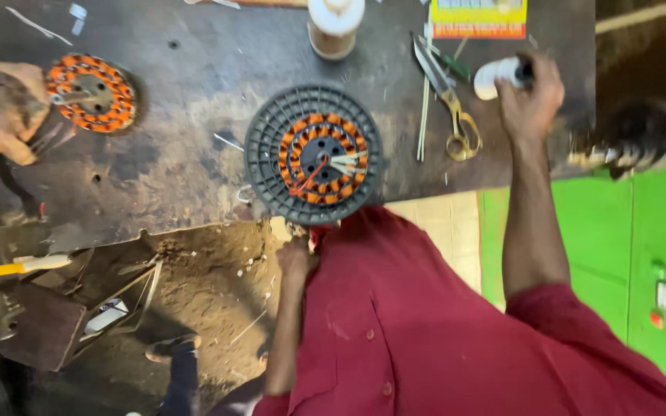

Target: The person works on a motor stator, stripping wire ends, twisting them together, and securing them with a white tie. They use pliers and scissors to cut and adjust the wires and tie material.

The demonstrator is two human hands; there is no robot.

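Copper-wound stator (319, 158) sitting in a dark round plastic housing (264, 146) at the near edge of the workbench (186, 92).

Below it, the left hand (294, 258) is curled at the bench edge, just under the housing; what it grips, I cannot tell. Out to the far side, the right hand (532, 96) is closed around a small white roll (499, 75), near the yellow-handled scissors (449, 100). A second orange-wound stator (92, 92) lies well apart.

Scissors (456, 115) lie on the bench (186, 154), seemingly right of the wound stator (314, 154).
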